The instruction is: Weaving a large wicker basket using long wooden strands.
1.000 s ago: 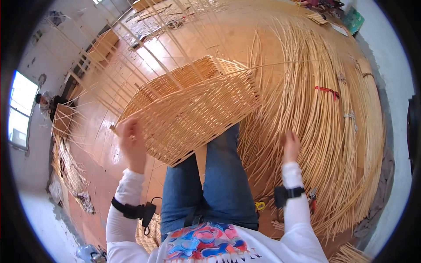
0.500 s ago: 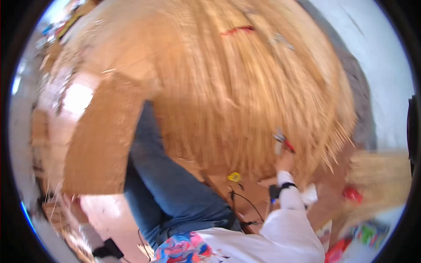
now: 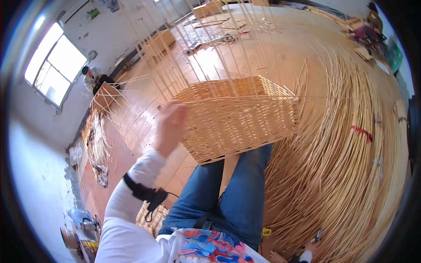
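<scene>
A woven wicker basket (image 3: 239,125) lies across my thighs, long pale upright rods (image 3: 219,57) rising from its far side. My left hand (image 3: 170,127) is at the basket's left end by the upper edge. Its fingers are smeared by motion, so whether it grips the rim is unclear. Down at the lower right, my right hand (image 3: 312,247) is closed on a pair of pruning shears (image 3: 318,236), beside the spread of loose willow rods (image 3: 333,175). The shears' handles are mostly hidden by the hand.
A red tie (image 3: 362,133) binds part of the rods. A yellow tape measure (image 3: 266,232) lies by my right thigh. Another person (image 3: 91,79) sits at the far left with a basket (image 3: 105,95); a second person (image 3: 375,22) is at the far right. Wooden boxes (image 3: 158,42) stand farther back.
The view has swung left and up from the rods, bringing the whole basket, its upright rods and my left hand into sight. My right hand keeps the shears near the rods.
</scene>
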Demonstrator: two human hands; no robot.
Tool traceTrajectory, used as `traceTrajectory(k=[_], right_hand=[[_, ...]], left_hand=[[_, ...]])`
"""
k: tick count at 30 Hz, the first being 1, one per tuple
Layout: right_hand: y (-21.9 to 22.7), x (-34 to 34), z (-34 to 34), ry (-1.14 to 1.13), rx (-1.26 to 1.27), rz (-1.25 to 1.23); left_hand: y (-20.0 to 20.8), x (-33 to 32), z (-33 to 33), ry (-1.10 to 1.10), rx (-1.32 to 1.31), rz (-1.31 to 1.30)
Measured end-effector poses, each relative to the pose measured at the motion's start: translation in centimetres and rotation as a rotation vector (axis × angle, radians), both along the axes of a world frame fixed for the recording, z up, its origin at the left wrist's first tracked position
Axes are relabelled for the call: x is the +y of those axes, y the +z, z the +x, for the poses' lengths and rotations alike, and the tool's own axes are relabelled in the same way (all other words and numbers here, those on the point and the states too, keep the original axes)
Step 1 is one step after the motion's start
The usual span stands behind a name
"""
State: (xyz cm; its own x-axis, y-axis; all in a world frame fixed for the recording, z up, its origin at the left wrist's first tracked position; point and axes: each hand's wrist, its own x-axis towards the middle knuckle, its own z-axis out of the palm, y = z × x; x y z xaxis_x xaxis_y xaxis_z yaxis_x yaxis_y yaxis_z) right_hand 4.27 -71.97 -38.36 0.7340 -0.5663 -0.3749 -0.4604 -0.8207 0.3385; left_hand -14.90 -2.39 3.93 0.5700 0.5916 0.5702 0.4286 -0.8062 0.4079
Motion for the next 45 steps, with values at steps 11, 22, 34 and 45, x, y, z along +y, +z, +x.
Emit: traceTrajectory(k=[11,22,34,45], right_hand=[[18.9,23.1,-2.4,0.083,-0.155,1.636],[38.3,48.4,5.6,0.760,0.421,1.466],[41.3,54.7,8.1,0.850,0.625,1.213],[41.7,56.7,8.5,0.793,0.696,1.226]], left_hand=[[-3.4,0.1,14.2,-0.181,0.336,0.349],[-7.3,1.8,13.0,-0.073,0.286,0.170],[-9.6,3.7,14.1,-0.204,0.360,0.036],[-9.5,3.7,14.0,-0.195,0.286,0.085]])
